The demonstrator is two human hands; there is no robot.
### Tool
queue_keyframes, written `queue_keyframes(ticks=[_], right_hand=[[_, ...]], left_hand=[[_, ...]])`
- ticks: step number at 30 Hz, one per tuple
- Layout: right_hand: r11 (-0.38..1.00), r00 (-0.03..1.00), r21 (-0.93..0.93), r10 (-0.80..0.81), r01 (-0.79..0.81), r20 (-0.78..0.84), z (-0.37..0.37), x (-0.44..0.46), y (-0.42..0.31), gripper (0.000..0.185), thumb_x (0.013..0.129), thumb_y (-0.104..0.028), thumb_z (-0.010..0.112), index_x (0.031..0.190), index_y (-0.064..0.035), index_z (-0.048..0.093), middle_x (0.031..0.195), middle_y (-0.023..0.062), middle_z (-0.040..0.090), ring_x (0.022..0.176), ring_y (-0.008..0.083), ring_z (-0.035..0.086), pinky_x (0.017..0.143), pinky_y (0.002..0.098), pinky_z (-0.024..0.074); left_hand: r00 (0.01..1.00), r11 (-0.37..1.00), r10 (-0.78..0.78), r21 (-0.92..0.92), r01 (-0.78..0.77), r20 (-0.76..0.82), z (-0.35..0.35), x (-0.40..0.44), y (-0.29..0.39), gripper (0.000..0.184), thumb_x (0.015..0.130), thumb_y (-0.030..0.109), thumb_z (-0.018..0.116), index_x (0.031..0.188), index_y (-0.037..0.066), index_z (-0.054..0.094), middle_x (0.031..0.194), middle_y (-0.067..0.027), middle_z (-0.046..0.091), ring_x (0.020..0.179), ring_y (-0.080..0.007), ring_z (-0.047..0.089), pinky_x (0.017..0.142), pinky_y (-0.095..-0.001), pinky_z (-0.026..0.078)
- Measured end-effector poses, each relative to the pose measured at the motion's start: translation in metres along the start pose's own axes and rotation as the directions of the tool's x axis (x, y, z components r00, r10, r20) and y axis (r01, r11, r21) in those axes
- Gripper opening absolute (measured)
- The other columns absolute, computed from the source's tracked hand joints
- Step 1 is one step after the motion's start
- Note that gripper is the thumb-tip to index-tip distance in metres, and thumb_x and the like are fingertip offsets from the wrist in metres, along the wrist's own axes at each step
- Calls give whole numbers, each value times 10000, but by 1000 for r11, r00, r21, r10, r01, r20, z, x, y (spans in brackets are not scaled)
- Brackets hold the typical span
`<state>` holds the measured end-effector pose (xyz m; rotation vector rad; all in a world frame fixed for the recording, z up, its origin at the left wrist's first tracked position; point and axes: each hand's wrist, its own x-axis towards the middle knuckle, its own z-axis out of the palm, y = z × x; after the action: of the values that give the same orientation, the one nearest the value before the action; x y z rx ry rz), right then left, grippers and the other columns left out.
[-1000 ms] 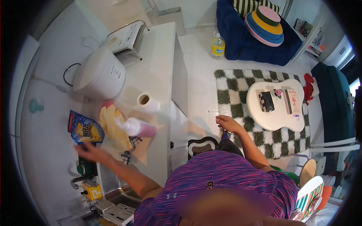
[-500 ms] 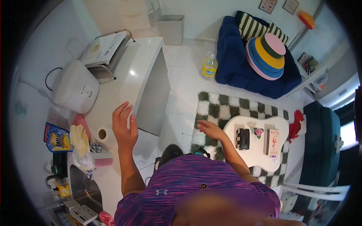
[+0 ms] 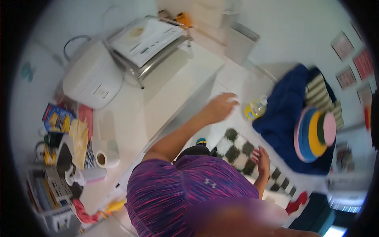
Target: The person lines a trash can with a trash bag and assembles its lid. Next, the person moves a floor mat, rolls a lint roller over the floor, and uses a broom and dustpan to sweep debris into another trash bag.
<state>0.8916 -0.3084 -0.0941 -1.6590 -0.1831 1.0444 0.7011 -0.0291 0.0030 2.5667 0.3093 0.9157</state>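
My left hand (image 3: pixel 219 107) is out past the counter edge, over the pale floor. Its fingers are slightly blurred and loosely bent, with a light gap between them and nothing visible held. The yellow-labelled bottle (image 3: pixel 255 108) stands on the floor to the right of this hand. My right hand (image 3: pixel 261 158) is beside the green and white checkered rug (image 3: pixel 238 149), its fingers spread and nothing in them. On the blue sofa (image 3: pixel 278 114) lie stacked round cushions (image 3: pixel 310 134) in pink, blue, yellow and green.
The white counter (image 3: pixel 169 87) carries a white rice cooker (image 3: pixel 94 75), a cooktop on a metal rack (image 3: pixel 146 39), a paper roll (image 3: pixel 106 155), a pump bottle (image 3: pixel 90 175) and a yellow cloth (image 3: pixel 79 138). A grey bin (image 3: pixel 241 41) stands beyond. A red cloth (image 3: pixel 297 203) is at the lower right.
The view has turned and moved forward, away from the sink area. My left hand has left the Breeze pack's side and is now past the counter edge. The sofa and bottle appear nearer.
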Motion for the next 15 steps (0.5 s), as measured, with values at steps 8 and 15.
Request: queue_keyframes(ticks=[8, 15], right_hand=[[959, 962, -215, 219, -182, 163, 10, 119, -29, 401, 845, -286, 488, 1148, -33, 417, 991, 137, 541, 850, 241, 558, 667, 356, 484], [725, 627, -644, 389, 244, 675, 139, 193, -86, 439, 848, -327, 472, 1174, -37, 421, 1032, 143, 540, 882, 236, 554, 729, 329, 454]], left_hand=[[991, 993, -10, -111, 25, 133, 52, 39, 18, 125, 741, 136, 489, 815, 82, 574, 777, -106, 557, 716, -271, 562, 621, -385, 454], [667, 659, -740, 109, 744, -80, 53, -145, 42, 259, 698, 69, 498, 943, 102, 575, 958, -90, 585, 894, -282, 539, 767, -385, 429]])
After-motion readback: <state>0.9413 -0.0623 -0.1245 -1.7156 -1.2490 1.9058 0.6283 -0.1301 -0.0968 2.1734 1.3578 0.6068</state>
